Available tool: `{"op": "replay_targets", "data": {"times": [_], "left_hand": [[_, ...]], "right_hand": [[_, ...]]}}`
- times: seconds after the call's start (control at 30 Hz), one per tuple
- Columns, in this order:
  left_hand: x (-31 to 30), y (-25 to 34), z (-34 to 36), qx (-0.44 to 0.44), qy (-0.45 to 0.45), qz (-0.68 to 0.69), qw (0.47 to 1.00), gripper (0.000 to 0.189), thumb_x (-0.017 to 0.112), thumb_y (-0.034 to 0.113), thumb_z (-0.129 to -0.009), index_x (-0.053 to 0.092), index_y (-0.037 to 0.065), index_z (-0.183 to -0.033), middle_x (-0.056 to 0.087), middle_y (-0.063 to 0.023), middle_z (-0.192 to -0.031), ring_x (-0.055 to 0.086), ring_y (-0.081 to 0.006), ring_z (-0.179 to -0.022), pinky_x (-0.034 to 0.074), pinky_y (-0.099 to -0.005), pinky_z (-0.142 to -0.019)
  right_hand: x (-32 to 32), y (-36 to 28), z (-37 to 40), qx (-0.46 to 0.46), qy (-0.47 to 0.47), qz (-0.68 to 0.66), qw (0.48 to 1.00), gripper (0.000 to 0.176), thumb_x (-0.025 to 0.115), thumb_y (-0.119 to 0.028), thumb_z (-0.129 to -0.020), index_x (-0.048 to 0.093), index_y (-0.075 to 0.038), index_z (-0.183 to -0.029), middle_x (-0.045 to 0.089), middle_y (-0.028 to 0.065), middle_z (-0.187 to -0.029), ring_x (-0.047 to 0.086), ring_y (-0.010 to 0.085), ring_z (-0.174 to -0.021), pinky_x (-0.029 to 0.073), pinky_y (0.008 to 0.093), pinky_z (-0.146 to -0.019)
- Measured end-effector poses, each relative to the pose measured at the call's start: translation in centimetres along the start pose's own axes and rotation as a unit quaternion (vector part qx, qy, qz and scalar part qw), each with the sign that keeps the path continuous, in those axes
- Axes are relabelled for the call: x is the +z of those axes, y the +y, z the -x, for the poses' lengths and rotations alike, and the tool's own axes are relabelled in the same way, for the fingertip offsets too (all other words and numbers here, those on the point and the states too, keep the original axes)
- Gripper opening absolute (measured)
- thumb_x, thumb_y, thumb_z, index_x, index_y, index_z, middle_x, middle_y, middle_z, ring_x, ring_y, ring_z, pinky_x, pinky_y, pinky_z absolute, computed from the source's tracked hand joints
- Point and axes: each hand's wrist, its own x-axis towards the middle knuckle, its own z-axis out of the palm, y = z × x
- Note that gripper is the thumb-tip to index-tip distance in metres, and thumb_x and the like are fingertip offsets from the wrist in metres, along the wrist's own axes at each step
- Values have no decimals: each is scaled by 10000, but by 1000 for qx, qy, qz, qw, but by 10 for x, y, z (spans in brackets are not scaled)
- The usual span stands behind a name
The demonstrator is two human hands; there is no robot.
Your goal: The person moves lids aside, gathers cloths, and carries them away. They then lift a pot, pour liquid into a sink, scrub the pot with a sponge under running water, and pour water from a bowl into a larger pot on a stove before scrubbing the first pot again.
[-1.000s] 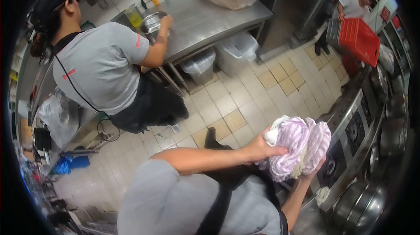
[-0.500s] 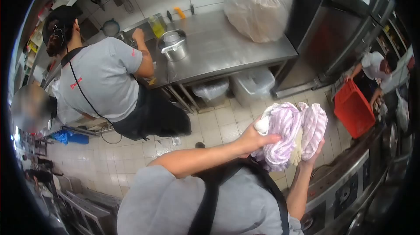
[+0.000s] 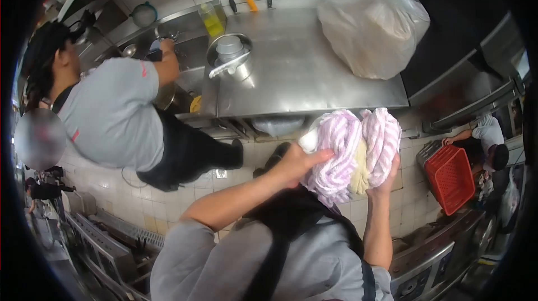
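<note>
In front of my chest I hold a bundle of twisted cleaning cloths between both hands. My left hand [image 3: 298, 163] is closed on the purple-and-white striped cloths [image 3: 338, 152], its thumb lying across them. A small white piece [image 3: 309, 140] shows beside that thumb. My right hand [image 3: 385, 183] supports the pink-and-white striped cloth [image 3: 382, 143] from the right and below; most of its fingers are hidden behind it. A pale yellow cloth [image 3: 360, 170] is squeezed between the two striped parts.
Ahead is a steel counter [image 3: 291, 71] with a large filled plastic bag [image 3: 374, 23], a metal pot [image 3: 240, 64] and a yellow liquid bottle [image 3: 211, 21]. A co-worker [image 3: 109, 107] stands at the sink on the left. Another person [image 3: 488, 143] handles red crates [image 3: 451, 180] at right.
The counter and plastic bag appear nearer as my view shifts forward. Both hands keep hold of the cloths. The co-worker at left leans over the sink; the red crate at right has turned.
</note>
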Motion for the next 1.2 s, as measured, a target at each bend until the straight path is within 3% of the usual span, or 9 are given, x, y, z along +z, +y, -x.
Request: {"op": "replay_targets", "data": {"times": [0.17, 0.4, 0.5, 0.53, 0.6, 0.73, 0.83, 0.93, 1.2], "left_hand": [[-70, 91, -89, -10, -6, -42, 999, 644, 762, 167, -879, 472, 24, -1436, 622, -124, -1306, 619, -216, -1172, 492, -390, -1016], [-158, 267, -204, 20, 74, -101, 992, 576, 769, 183, -871, 531, -3, -1361, 659, -163, -1215, 676, -254, -1087, 583, -421, -918], [-216, 328, -276, 60, 157, -270, 948, 836, 822, 435, -796, 490, -27, -1409, 630, -229, -1276, 653, -335, -1134, 556, -458, -931], [-233, 345, -299, 55, 198, -342, 917, 887, 810, 448, -804, 441, -30, -1454, 596, -251, -1323, 631, -362, -1171, 550, -460, -942], [-250, 361, -329, 159, 401, -714, 551, 951, 775, 478, -825, 347, -16, -1516, 510, -291, -1418, 588, -417, -1224, 513, -450, -999], [-274, 363, -373, 156, 234, -743, 608, 807, 722, 482, -863, 473, -17, -1447, 549, -311, -1373, 526, -401, -1308, 381, -410, -1133], [-217, 357, -354, 5, -41, -756, 653, 743, 715, 451, -874, 512, -11, -1419, 542, -290, -1397, 536, -350, -1317, 398, -402, -1119], [-161, 334, -345, 16, -291, -764, 575, 694, 704, 434, -899, 530, -13, -1400, 553, -226, -1418, 525, -343, -1328, 398, -405, -1123], [17, 270, -310, -4, -561, -634, 532, 797, 844, 388, -755, 556, -9, -1384, 498, -243, -1472, 483, -356, -1367, 371, -410, -1124]], "right_hand": [[74, 32, -107, 21, 72, -41, 996, 614, 362, -469, -1028, 433, -45, -1466, 528, 143, -1443, 512, 295, -1320, 410, 439, -1107], [194, 61, -308, 15, -52, 14, 998, 572, 456, -409, -1027, 450, -23, -1449, 541, 133, -1428, 544, 242, -1287, 413, 372, -1100], [218, 97, -414, -30, -84, 207, 974, 642, 512, -461, -1009, 447, 11, -1439, 546, 155, -1414, 547, 259, -1280, 429, 367, -1082], [224, 98, -442, -20, -92, 352, 931, 699, 526, -502, -1005, 415, 12, -1465, 540, 170, -1419, 525, 289, -1313, 420, 378, -1094], [233, 92, -471, -101, -227, 509, 824, 798, 637, -502, -952, 394, 49, -1476, 503, 207, -1458, 455, 301, -1380, 380, 389, -1124], [179, 106, -449, -287, -112, 594, 743, 806, 700, -536, -879, 503, 82, -1357, 605, 264, -1299, 647, 341, -1130, 493, 415, -982], [88, 88, -387, -119, -88, 607, 781, 637, 681, -429, -926, 541, 20, -1355, 658, 212, -1212, 680, 292, -1033, 534, 385, -910], [-16, 82, -283, -69, 31, 607, 791, 414, 659, -271, -967, 622, 13, -1265, 718, 158, -1010, 680, 230, -909, 546, 346, -842], [-133, 99, -4, -66, 530, 280, 798, 384, 635, -266, -974, 617, 1, -1250, 691, 59, -945, 658, 137, -844, 544, 301, -705]]}}
